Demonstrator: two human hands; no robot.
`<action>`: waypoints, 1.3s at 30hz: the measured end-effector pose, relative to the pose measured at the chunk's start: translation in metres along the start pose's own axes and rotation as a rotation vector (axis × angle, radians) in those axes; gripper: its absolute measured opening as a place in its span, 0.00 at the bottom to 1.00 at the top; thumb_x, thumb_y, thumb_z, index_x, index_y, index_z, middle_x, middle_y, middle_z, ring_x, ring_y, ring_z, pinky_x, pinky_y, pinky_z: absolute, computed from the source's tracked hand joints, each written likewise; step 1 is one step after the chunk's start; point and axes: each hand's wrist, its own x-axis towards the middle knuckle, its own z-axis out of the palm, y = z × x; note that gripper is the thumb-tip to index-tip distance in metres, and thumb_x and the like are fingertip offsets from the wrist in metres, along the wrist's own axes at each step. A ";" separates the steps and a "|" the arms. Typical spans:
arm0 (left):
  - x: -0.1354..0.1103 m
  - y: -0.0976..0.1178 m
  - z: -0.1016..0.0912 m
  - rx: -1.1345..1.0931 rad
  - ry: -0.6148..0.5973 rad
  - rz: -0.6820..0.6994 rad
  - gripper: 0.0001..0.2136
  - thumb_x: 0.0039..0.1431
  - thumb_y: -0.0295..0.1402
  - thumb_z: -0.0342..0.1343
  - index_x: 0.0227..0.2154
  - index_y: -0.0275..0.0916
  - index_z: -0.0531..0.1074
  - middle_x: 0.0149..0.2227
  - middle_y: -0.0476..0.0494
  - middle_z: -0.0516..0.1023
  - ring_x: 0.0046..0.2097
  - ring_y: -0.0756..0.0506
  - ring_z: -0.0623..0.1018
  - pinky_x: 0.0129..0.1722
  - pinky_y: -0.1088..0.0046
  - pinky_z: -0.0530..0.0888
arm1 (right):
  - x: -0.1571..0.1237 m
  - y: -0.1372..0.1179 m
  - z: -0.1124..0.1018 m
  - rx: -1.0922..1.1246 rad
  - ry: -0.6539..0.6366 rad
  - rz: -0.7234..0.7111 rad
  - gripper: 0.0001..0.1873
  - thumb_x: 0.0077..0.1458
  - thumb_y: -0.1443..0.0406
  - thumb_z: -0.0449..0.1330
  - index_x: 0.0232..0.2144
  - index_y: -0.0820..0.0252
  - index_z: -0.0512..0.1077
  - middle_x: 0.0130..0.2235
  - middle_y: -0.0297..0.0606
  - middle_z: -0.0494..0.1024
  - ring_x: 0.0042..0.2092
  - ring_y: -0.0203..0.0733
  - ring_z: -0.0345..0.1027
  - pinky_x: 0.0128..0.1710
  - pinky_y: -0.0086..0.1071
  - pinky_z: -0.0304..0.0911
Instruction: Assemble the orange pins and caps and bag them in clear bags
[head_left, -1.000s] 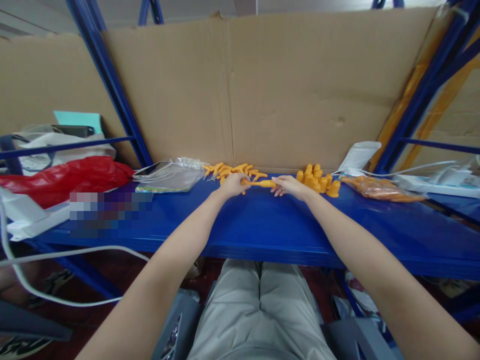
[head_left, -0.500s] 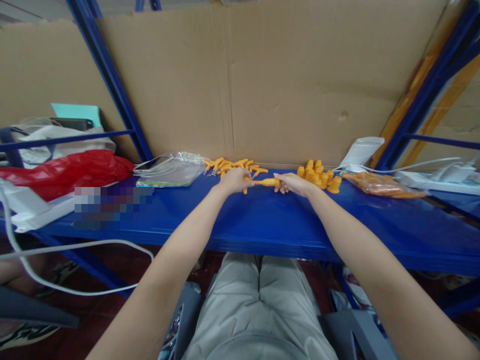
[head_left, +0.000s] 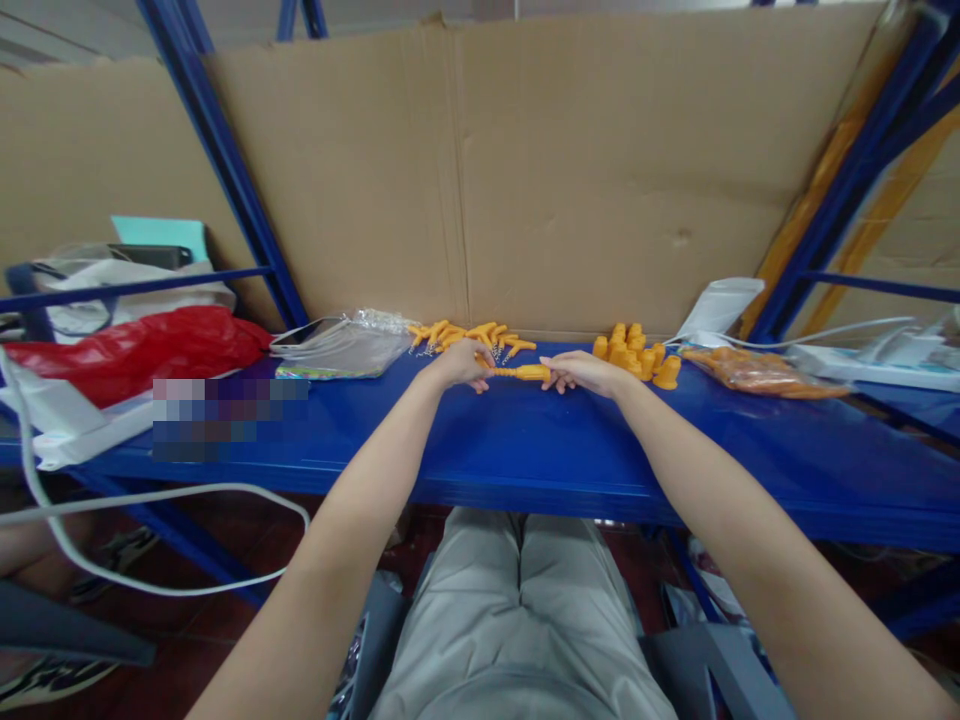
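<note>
Both arms reach forward to the back of the blue shelf. Left hand and right hand meet on one orange piece, which lies level between them, just above or on the shelf surface; contact with the shelf cannot be told. Left fingers curl closed around its thin left end. Right fingers pinch together on its thicker right end. Behind the left hand, a heap of orange T-shaped parts against the cardboard wall. Behind the right hand, a cluster of orange caps, standing close together. Clear plastic bags left of the heap, a red bag further left. A filled bag of orange parts on the right. A white cable loops below the shelf edge.
</note>
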 end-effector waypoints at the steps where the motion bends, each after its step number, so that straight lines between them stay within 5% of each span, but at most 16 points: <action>1: -0.001 0.000 -0.001 -0.009 -0.001 -0.007 0.10 0.58 0.21 0.59 0.42 0.32 0.76 0.29 0.41 0.82 0.35 0.44 0.84 0.37 0.72 0.81 | 0.000 0.000 0.000 -0.002 0.000 0.001 0.16 0.64 0.57 0.60 0.28 0.63 0.72 0.26 0.40 0.81 0.21 0.31 0.64 0.20 0.25 0.51; 13: 0.003 -0.006 -0.007 -0.040 -0.024 0.024 0.11 0.50 0.22 0.66 0.39 0.34 0.78 0.28 0.44 0.81 0.34 0.44 0.84 0.37 0.72 0.81 | 0.000 -0.002 0.002 -0.016 0.008 0.013 0.18 0.65 0.58 0.58 0.25 0.63 0.70 0.26 0.40 0.80 0.21 0.30 0.64 0.19 0.25 0.50; 23: 0.002 -0.006 -0.006 -0.121 -0.033 0.039 0.14 0.52 0.15 0.59 0.42 0.31 0.77 0.22 0.51 0.76 0.30 0.48 0.82 0.38 0.72 0.81 | 0.002 0.000 0.001 0.016 0.000 -0.007 0.17 0.64 0.60 0.60 0.24 0.62 0.72 0.23 0.39 0.80 0.20 0.31 0.64 0.18 0.25 0.49; 39: 0.005 -0.005 -0.004 -0.090 -0.035 0.013 0.16 0.53 0.20 0.63 0.46 0.31 0.79 0.21 0.49 0.77 0.30 0.47 0.83 0.38 0.72 0.81 | 0.003 -0.002 0.005 0.053 0.025 0.037 0.15 0.66 0.64 0.57 0.26 0.64 0.72 0.22 0.40 0.79 0.18 0.30 0.64 0.18 0.26 0.48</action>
